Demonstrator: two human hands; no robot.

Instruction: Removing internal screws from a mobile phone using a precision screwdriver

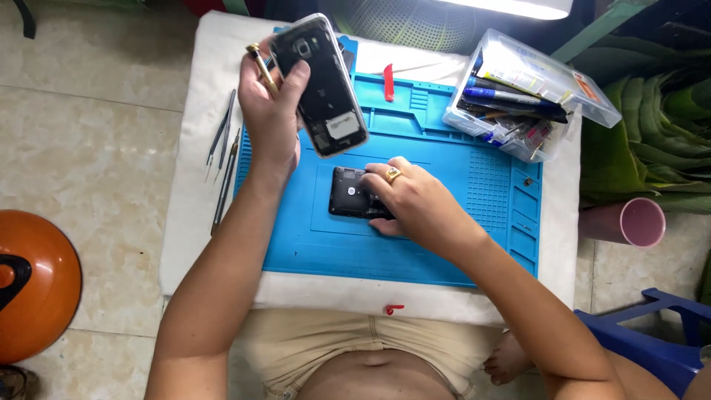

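Above the blue silicone work mat (444,244), left hand (270,111) clamps the opened black phone body (326,85); right hand (415,204) fingers press together on the black plastic back cover (349,194) — best kept flat, pressure even.

The phone (326,89) looks like shiny black glass and plastic. The blue mat (444,244) looks soft, dull rubber. The box (529,92) is clear plastic. The tweezers (221,137) are metal.
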